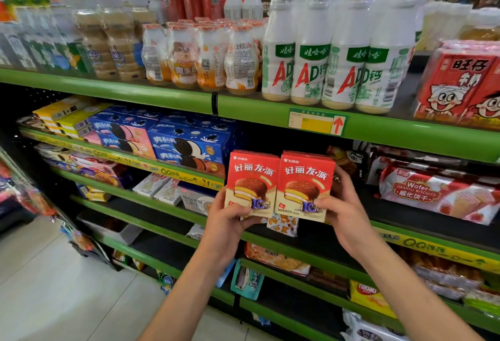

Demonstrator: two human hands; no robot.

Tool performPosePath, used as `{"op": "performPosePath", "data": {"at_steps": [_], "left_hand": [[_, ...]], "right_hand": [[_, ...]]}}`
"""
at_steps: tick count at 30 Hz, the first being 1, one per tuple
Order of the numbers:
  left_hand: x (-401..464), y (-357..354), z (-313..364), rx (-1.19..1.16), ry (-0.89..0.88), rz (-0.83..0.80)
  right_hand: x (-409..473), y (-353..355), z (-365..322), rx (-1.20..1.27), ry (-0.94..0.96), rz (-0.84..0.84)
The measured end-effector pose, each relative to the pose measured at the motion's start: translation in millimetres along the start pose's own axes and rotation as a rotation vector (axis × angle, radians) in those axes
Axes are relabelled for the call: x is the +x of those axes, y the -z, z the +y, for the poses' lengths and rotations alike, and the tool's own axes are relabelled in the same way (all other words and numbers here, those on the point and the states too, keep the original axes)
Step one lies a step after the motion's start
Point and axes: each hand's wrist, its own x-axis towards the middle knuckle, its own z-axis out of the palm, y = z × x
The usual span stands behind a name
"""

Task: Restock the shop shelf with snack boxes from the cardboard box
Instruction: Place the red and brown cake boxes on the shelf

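Up at the shop shelf [284, 246], the person holds two red snack boxes side by side, upright, their printed fronts facing the camera. The left hand [227, 221] grips the left snack box [253, 181] at its lower left corner, thumb across the front and fingers curled beneath. The right hand [343, 213] grips the right snack box [305, 183] at its lower right corner, thumb on the front and fingers wrapped round the side. Both boxes touch along their inner edges and hover in front of the dark shelf board, just right of the blue cookie boxes [189, 145] stacked on the same level. To the right lies a wafer pack [433, 191] in pink and white wrap. On the level above stand white milk-drink bottles [332, 64] with green labels, and red drink cartons [460, 86] sit at the far right. Pale floor tiles [54, 286] show at lower left.
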Motion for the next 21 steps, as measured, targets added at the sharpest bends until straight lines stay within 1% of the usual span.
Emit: {"op": "performPosePath", "data": {"at_steps": [2,4,5,7,8,9,13,16,19,21], "left_hand": [[11,-2,11,0.064,0.02,-0.061],[25,-3,29,0.196,0.052,-0.098],[32,-3,39,0.321,0.069,-0.1],[45,-3,53,0.651,0.084,-0.094],[50,-3,58,0.772,0.092,-0.095],[55,-3,61,0.844,0.103,-0.095],[68,-10,68,0.992,0.106,-0.094],[76,-12,72,1.074,0.103,-0.036],[83,-13,69,1.166,0.055,0.044],[86,-14,66,1.19,0.024,0.058]], "right_hand": [[11,-2,-15,-0.073,0.02,-0.013],[28,-2,-32,-0.161,0.023,-0.03],[36,-1,-39,-0.209,0.009,-0.038],[50,-1,-51,-0.317,-0.027,-0.048],[55,-2,-55,-0.376,-0.043,-0.046],[58,-1,-59,-0.435,-0.055,-0.044],[74,1,-66,-0.654,-0.057,-0.06],[84,-2,-61,-0.822,-0.021,-0.105],[86,-6,-45,-1.016,0.057,-0.027],[86,-4,-36,-1.174,0.083,0.042]]}}
